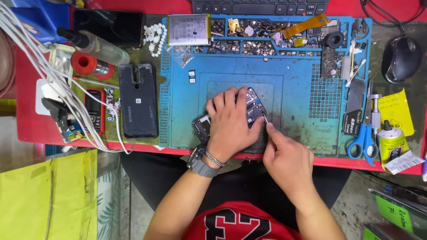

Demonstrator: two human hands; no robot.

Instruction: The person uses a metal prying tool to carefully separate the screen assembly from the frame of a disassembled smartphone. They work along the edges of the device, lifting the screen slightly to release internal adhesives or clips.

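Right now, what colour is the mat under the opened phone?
Blue, worn and smudged. The work mat shows best in the head view, under the opened phone.

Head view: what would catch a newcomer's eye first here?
The opened phone at the middle of the blue mat, pinned under the left hand, while the right hand puts a thin metal tool to its edge. Next, the black back cover lying left of the mat, and the blue-handled scissors at its right edge.
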